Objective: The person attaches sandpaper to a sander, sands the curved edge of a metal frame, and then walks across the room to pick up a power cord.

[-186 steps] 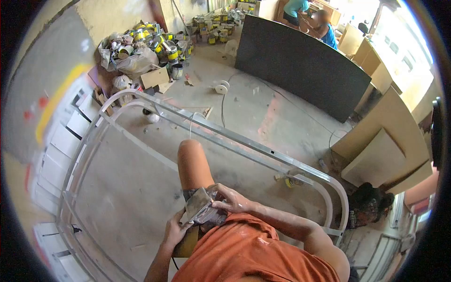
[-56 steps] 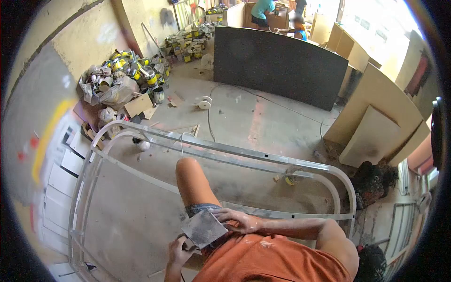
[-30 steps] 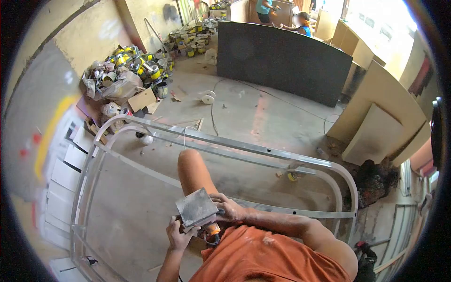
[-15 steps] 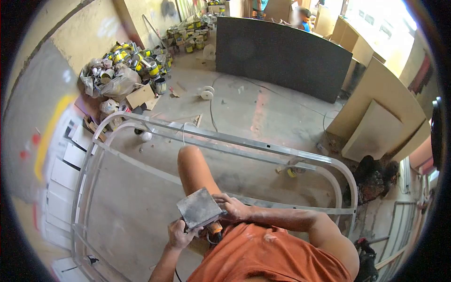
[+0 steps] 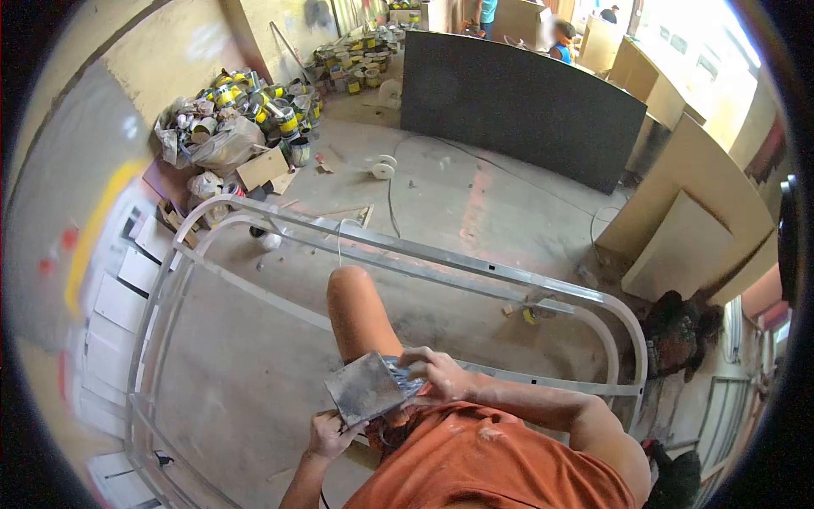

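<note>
A square-padded power sander (image 5: 366,388) lies with its worn grey pad facing up, close to my orange shirt. My left hand (image 5: 332,434) grips its lower left side, fingers wrapped at the pad's edge. Just off the pad's right edge is my right hand (image 5: 437,373), its dusty fingers loosely bent and apart; I make out nothing held in them. Most of the sander's body is hidden under the pad. Around my bare knee (image 5: 360,310) runs a grey metal frame (image 5: 441,254) with rounded corners.
Used paint cans (image 5: 284,119) and plastic bags are heaped by the left wall. A dark panel (image 5: 521,110) stands ahead, with people behind it. Boards (image 5: 682,246) lean at the right. A cable (image 5: 392,212) and a white spool (image 5: 384,168) lie on the floor.
My right hand has lifted slightly from the sander's edge and its fingers have moved up and right. The sander has shifted slightly down and right in view; its orange part is now largely hidden.
</note>
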Demonstrator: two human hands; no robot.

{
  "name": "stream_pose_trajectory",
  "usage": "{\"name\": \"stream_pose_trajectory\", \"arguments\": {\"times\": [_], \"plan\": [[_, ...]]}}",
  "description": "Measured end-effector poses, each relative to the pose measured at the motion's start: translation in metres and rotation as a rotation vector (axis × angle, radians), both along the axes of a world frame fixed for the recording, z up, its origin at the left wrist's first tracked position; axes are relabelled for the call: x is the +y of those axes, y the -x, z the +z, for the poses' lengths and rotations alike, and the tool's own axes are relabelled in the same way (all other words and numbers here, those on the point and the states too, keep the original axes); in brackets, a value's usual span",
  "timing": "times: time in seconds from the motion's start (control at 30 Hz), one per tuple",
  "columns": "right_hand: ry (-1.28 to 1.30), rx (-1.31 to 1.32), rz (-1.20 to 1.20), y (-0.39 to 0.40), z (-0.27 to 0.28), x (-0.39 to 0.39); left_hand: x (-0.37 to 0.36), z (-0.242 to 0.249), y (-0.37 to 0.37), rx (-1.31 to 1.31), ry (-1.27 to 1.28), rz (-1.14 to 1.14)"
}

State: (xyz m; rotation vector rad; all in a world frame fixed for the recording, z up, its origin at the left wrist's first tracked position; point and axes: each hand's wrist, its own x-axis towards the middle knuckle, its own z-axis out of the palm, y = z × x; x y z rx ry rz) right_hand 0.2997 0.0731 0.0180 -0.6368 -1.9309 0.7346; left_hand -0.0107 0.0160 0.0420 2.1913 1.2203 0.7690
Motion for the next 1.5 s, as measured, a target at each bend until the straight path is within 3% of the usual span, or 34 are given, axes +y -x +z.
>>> {"name": "stream_pose_trajectory", "arguments": {"times": [0.03,0.1,0.2,0.27,0.33,0.37,0.43,0.5,0.57,0.67,0.7,0.77,0.83,0.87,0.93,0.97,1.03,1.07,1.1,1.17,1.23,1.33,1.5], "plan": [[0.002,-0.003,0.007,-0.001,0.022,0.008,0.000,0.002,-0.002,-0.012,0.010,-0.011],[-0.396,-0.433,0.282,-0.006,0.063,0.031,-0.004,0.001,-0.003,-0.027,0.019,-0.019],[-0.360,-0.338,0.331,0.001,0.071,0.038,-0.004,0.004,-0.005,-0.024,0.059,-0.005],[-0.324,-0.242,0.354,0.012,0.079,0.045,0.000,0.018,-0.016,0.005,-0.153,-0.069],[-0.117,-0.089,0.066,0.028,0.086,0.057,-0.008,0.005,-0.005,0.033,-0.089,-0.077],[-0.114,-0.089,0.079,0.035,0.090,0.062,-0.014,-0.002,0.000,0.061,-0.025,-0.090],[0.271,0.311,-0.097,0.051,0.102,0.075,-0.014,0.007,0.001,0.132,-0.033,-0.081],[0.325,0.361,-0.399,0.047,0.139,0.097,-0.023,0.002,0.005,0.197,-0.036,-0.047],[0.567,0.503,-0.456,0.028,0.163,0.126,-0.034,-0.018,0.016,0.150,-0.052,-0.072],[0.446,0.345,-0.472,0.013,0.166,0.171,-0.046,-0.004,0.018,0.240,-0.012,0.002],[0.355,0.216,-0.471,0.009,0.143,0.190,-0.048,0.003,0.017,0.239,-0.009,0.023],[0.428,0.038,-0.448,-0.004,0.086,0.222,-0.051,0.012,0.012,0.146,0.098,0.089],[0.703,-0.122,-0.282,-0.022,0.027,0.240,-0.055,0.011,0.009,0.067,0.090,0.114],[0.701,-0.137,-0.268,-0.025,0.011,0.250,-0.055,0.014,0.010,0.083,0.089,0.097],[1.100,0.252,-0.108,-0.027,-0.016,0.255,-0.061,0.013,0.011,0.094,0.110,0.086],[1.122,0.242,-0.112,-0.027,-0.027,0.261,-0.067,0.012,0.012,0.116,0.128,0.097],[1.471,0.857,0.025,-0.020,-0.032,0.277,-0.078,0.010,0.012,0.139,0.166,0.099],[1.550,1.122,0.205,-0.017,-0.028,0.277,-0.082,0.010,0.012,0.141,0.222,0.133],[1.553,1.122,0.201,-0.014,-0.035,0.278,-0.083,0.009,0.011,0.144,0.272,0.169],[1.601,1.697,0.862,-0.010,-0.053,0.282,-0.085,0.015,0.006,0.142,0.283,0.205],[1.477,1.637,1.114,0.005,-0.053,0.281,-0.088,0.013,0.005,0.138,0.298,0.242],[1.498,1.726,1.008,0.016,-0.048,0.274,-0.101,0.004,0.005,0.157,0.384,0.254],[1.387,1.622,1.182,0.021,-0.056,0.279,-0.107,0.008,0.002,0.130,0.432,0.334]]}}
